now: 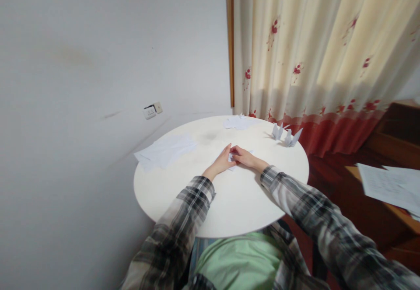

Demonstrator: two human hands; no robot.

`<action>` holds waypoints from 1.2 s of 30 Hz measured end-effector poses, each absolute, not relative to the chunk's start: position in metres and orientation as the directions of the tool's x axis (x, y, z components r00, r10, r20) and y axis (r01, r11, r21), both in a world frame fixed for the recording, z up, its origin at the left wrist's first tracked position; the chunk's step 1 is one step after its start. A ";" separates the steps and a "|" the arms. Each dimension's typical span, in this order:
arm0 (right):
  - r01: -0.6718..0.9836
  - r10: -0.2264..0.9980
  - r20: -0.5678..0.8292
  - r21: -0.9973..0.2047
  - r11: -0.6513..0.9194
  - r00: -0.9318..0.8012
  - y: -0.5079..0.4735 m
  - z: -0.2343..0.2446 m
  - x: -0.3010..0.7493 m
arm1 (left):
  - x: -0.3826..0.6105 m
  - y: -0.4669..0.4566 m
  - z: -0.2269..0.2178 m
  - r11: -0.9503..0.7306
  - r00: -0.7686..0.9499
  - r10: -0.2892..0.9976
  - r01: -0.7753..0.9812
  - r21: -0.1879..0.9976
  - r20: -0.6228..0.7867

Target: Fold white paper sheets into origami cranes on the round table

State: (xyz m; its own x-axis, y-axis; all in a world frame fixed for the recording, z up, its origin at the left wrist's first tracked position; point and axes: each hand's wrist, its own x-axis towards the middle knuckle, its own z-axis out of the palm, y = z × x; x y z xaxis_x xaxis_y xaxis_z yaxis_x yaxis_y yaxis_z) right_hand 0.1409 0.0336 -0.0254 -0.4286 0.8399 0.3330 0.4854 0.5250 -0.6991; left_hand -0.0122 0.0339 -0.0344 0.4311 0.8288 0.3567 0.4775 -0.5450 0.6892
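A small piece of folded white paper (231,167) lies near the middle of the round table, mostly covered by my hands. My left hand (223,161) is closed on its left side, with the fingertips meeting those of the other hand. From the right, my right hand (244,156) curls its fingers over the same paper and pinches it. Two folded paper cranes (278,131) stand upright at the table's right side, beyond my right hand.
The white round table (239,211) touches or nearly touches the wall at left. White paper sheets (167,150) lie on its left, and more paper pieces (241,122) at the far edge. Written sheets (390,185) rest on wooden furniture at right. A curtain (295,62) hangs behind.
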 end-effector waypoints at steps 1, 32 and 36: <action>0.497 0.843 0.326 -0.694 0.521 -0.429 0.033 -0.025 0.141 | -0.012 0.034 -0.034 -0.552 0.429 0.826 0.487 0.677 0.365; 0.652 0.808 0.581 -0.651 0.390 0.097 0.041 -0.018 0.154 | -0.021 0.029 -0.032 -0.483 0.300 0.870 0.673 0.560 0.390; 0.612 0.769 0.630 -0.653 0.446 0.111 0.041 -0.017 0.155 | -0.019 0.026 -0.024 -0.382 0.140 0.913 0.623 0.682 0.383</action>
